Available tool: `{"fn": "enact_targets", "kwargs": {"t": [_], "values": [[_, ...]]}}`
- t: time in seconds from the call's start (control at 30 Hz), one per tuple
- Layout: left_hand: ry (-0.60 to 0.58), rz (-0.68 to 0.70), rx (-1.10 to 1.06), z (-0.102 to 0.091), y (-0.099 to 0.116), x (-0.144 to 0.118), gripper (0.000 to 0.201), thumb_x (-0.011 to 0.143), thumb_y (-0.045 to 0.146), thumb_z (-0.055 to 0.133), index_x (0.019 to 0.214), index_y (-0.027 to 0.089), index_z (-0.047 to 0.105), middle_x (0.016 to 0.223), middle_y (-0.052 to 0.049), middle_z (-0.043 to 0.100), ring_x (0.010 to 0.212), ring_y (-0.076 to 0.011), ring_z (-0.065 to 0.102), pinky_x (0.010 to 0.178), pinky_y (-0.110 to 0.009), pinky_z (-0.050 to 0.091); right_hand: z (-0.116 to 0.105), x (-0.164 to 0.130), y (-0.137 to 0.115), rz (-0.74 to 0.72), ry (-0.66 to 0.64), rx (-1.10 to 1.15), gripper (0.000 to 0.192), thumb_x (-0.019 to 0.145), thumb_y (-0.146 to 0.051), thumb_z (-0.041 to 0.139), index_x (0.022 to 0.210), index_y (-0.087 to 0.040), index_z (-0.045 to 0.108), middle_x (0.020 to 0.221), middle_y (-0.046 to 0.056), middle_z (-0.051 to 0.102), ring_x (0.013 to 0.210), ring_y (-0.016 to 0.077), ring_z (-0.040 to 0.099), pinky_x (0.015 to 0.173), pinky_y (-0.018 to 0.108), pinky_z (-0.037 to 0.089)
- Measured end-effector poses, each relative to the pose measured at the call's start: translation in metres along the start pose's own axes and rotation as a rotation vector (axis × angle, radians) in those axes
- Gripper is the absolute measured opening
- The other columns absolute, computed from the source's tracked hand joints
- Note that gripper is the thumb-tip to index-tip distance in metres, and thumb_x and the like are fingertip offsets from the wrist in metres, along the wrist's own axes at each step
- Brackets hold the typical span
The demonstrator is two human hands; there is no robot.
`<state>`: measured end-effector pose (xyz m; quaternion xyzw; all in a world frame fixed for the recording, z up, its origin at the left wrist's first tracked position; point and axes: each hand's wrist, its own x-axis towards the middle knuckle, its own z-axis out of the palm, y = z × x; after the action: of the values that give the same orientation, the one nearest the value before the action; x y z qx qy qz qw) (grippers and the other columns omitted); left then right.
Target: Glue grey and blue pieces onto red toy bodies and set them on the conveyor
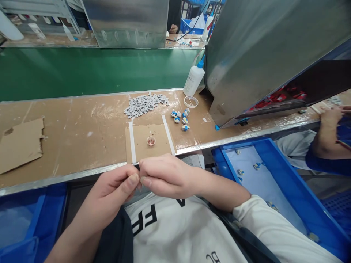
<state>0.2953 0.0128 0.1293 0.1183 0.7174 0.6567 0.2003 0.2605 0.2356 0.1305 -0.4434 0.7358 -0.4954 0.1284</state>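
Observation:
My left hand (115, 195) and my right hand (167, 175) meet in front of my chest, just off the table's front edge. Both are closed, thumbs and fingertips pressed together. Whatever lies between them is hidden by the fingers. Beyond them, a cardboard piece (142, 149) with two white tape strips lies on the table, bearing a small cup (151, 141) with reddish-brown contents. Behind it spreads a pile of small grey pieces (146, 104). Several small blue, white and yellow parts (185, 128) sit to the right of the cardboard.
A white bottle with a blue cap (194, 78) stands at the back beside a white ring (191, 102). A metal housing (263, 54) rises on the right. Blue trays (270, 149) flank me below table height. Another person's hand (330, 118) is at far right. Torn cardboard (22, 144) lies left.

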Motion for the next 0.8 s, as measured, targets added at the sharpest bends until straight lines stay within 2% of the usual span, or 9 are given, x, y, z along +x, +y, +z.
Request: {"fn": "enact_targets", "kwargs": {"t": [0.2, 0.3, 0.47, 0.6, 0.73, 0.8], "values": [[-0.040, 0.013, 0.075, 0.000, 0.007, 0.004, 0.063, 0.101, 0.071, 0.064, 0.062, 0.021, 0.057, 0.054, 0.003, 0.039, 0.050, -0.0113, 0.031, 0.045, -0.025, 0.026, -0.007, -0.001, 0.005, 0.022, -0.098, 0.134, 0.030, 0.111, -0.045, 0.046, 0.091, -0.022, 0.048, 0.088, 0.002, 0.061, 0.079, 0.0130, 0.052, 0.073, 0.025, 0.044], [-0.078, 0.024, 0.092, 0.000, 0.009, 0.005, 0.064, 0.101, 0.070, 0.062, 0.061, 0.021, 0.056, 0.054, 0.002, 0.042, 0.050, -0.0117, 0.034, 0.045, -0.025, 0.028, -0.007, -0.003, 0.009, -0.005, -0.110, 0.148, 0.028, 0.111, -0.042, 0.047, 0.091, -0.022, 0.050, 0.087, 0.000, 0.057, 0.078, 0.0122, 0.050, 0.073, 0.024, 0.042], [-0.050, 0.060, 0.192, -0.001, 0.011, 0.002, 0.056, 0.104, 0.059, 0.063, 0.063, 0.021, 0.059, 0.057, 0.001, 0.049, 0.052, -0.0123, 0.039, 0.047, -0.024, 0.032, -0.007, -0.009, 0.011, -0.017, -0.096, 0.104, 0.027, 0.113, -0.041, 0.045, 0.094, -0.023, 0.051, 0.089, 0.000, 0.056, 0.080, 0.0129, 0.049, 0.074, 0.025, 0.040], [-0.052, 0.070, 0.288, -0.001, 0.013, 0.001, 0.050, 0.105, 0.053, 0.062, 0.067, 0.021, 0.065, 0.060, 0.000, 0.056, 0.055, -0.0131, 0.047, 0.049, -0.023, 0.038, -0.006, -0.011, 0.009, 0.004, -0.100, 0.092, 0.032, 0.114, -0.046, 0.042, 0.093, -0.023, 0.049, 0.089, 0.001, 0.055, 0.080, 0.0135, 0.048, 0.074, 0.025, 0.040], [-0.106, 0.070, 0.328, -0.001, 0.014, 0.001, 0.048, 0.105, 0.052, 0.060, 0.070, 0.021, 0.070, 0.062, -0.001, 0.061, 0.055, -0.0146, 0.053, 0.050, -0.023, 0.042, -0.004, -0.012, 0.006, 0.006, -0.114, 0.087, 0.033, 0.114, -0.046, 0.041, 0.090, -0.024, 0.044, 0.088, 0.001, 0.052, 0.080, 0.0141, 0.046, 0.073, 0.026, 0.040], [-0.056, 0.056, 0.298, -0.001, 0.013, 0.000, 0.044, 0.100, 0.052, 0.068, 0.069, 0.021, 0.072, 0.062, -0.001, 0.063, 0.055, -0.0155, 0.055, 0.050, -0.023, 0.044, -0.004, -0.012, 0.006, -0.005, -0.121, 0.102, 0.032, 0.114, -0.044, 0.041, 0.090, -0.024, 0.042, 0.088, 0.001, 0.051, 0.080, 0.0139, 0.045, 0.074, 0.027, 0.040]]}}
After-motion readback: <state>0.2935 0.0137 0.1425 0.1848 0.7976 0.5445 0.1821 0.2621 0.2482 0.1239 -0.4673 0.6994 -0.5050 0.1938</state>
